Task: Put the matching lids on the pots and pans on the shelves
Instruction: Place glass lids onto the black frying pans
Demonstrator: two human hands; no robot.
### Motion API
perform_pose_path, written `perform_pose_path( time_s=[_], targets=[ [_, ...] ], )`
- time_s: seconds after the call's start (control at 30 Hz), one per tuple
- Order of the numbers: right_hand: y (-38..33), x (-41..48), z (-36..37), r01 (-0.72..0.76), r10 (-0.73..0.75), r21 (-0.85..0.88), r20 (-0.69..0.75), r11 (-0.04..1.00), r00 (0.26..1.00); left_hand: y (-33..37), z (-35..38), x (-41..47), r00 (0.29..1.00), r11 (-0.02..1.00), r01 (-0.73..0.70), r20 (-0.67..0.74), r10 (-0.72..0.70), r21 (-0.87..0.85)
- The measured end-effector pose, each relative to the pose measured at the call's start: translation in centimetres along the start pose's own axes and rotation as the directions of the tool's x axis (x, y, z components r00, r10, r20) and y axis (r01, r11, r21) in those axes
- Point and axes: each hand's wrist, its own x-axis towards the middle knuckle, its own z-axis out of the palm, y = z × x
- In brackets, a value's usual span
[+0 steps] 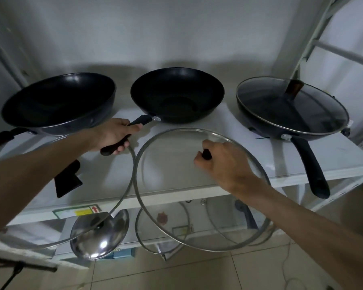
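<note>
Three black pans stand on the white top shelf (249, 126). The left wok (59, 101) and the middle wok (177, 95) are uncovered. The right pan (277, 124) carries a glass lid (291, 103). My left hand (111, 135) grips the middle wok's black handle (142, 120). My right hand (224, 162) holds the black knob of a large glass lid (166, 185), tilted in front of the shelf edge below the middle wok. A second large glass lid (105, 185) with a black knob (68, 178) lies under my left arm, overhanging the shelf front.
Below the top shelf sit a shiny steel lid (100, 235), a smaller glass lid (161, 229) and another glass lid (239, 222). The right pan's long handle (310, 164) sticks out past the shelf edge. A tiled floor (176, 273) lies below, and a tripod leg (19, 266) stands at the lower left.
</note>
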Motion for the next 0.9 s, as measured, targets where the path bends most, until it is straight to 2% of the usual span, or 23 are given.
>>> perform_pose_path(
  time_s=[0.13,0.23,0.3,0.43,0.53,0.67,0.73,0.9],
  targets=[
    [-0.7,-1.3,-4.2,0.018,-0.018,0.014,-0.050,1.000,0.999,-0.2,0.6,-0.2,0.993,0.986,-0.008,0.115,0.027,-0.166],
    [-1.2,-0.8,-6.5,0.043,-0.032,0.080,-0.133,0.996,0.991,-0.6,1.6,-0.6,0.995,0.969,-0.040,0.078,0.061,-0.242],
    [-1.7,0.1,-7.5,0.076,-0.052,0.126,-0.187,0.989,0.981,-0.8,2.3,-0.7,0.990,0.956,-0.037,0.117,0.073,-0.292],
    [-3.4,2.7,-9.0,0.089,-0.051,0.156,-0.232,0.984,0.971,-0.6,3.6,-0.7,0.995,0.909,0.034,0.100,0.009,-0.415],
    [-4.8,5.7,-9.3,0.097,-0.043,0.178,-0.284,0.979,0.958,0.1,5.5,-1.7,0.995,0.877,0.073,0.096,-0.030,-0.475],
    [-6.0,9.8,-8.9,0.092,-0.041,0.144,-0.326,0.985,0.945,1.1,8.3,-4.5,0.990,0.816,0.070,0.138,0.012,-0.573],
    [-6.5,11.6,-8.3,0.093,-0.047,0.124,-0.337,0.988,0.940,1.1,9.5,-5.7,0.988,0.776,0.121,0.154,-0.031,-0.619],
    [-8.0,14.9,-6.0,0.051,-0.026,0.074,-0.305,0.996,0.952,0.7,11.2,-8.5,0.988,0.735,0.140,0.139,-0.062,-0.663]
  ],
)
